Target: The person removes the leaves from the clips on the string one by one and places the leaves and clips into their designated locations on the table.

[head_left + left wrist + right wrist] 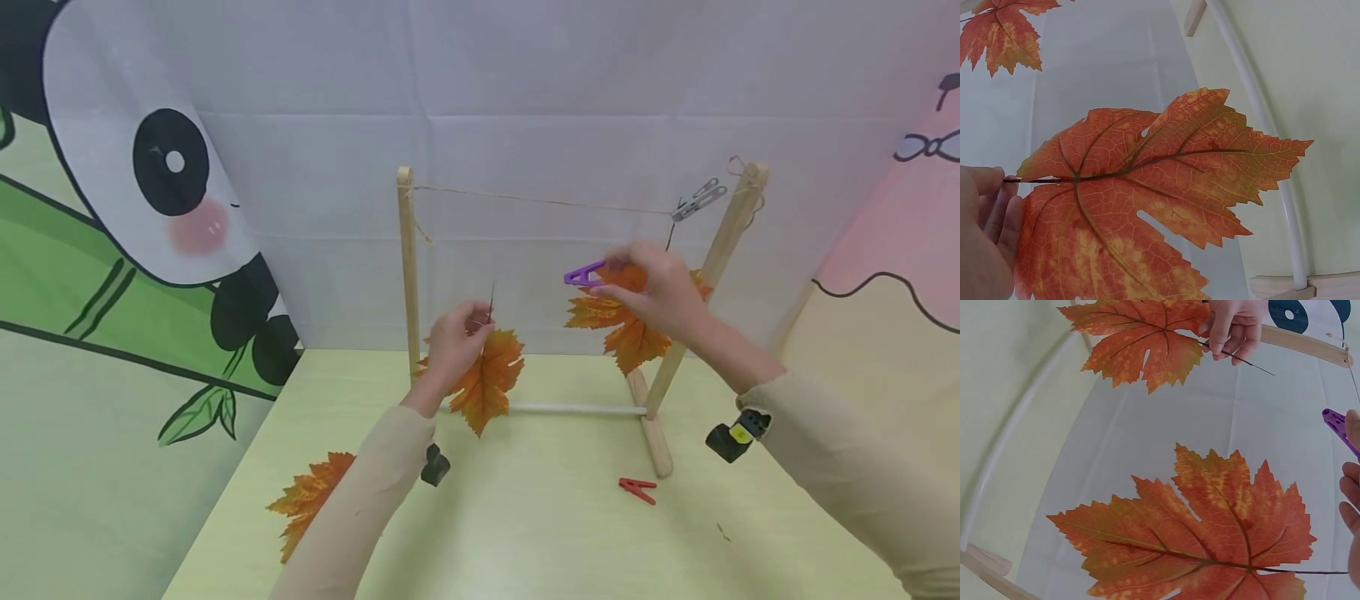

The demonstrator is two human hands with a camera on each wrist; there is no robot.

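My left hand (459, 343) pinches the thin dark stem of an orange maple leaf (487, 383), which hangs point down below the fingers. In the left wrist view the same leaf (1147, 169) spreads wide beside the fingertips. My right hand (656, 287) pinches a purple clothespin (583, 275) between thumb and fingers, below the string (540, 198). Behind that hand another maple leaf (633, 342) hangs by its stem from a grey clothespin (699, 200) at the string's right end. The right wrist view shows this hanging leaf (1210, 537) close up.
The string is tied between two wooden posts (408, 267) of a stand, joined low down by a white rod (577, 409). A red clothespin (637, 490) lies on the table (525, 533) near the right foot. A third leaf (311, 496) lies at left, partly behind my left sleeve.
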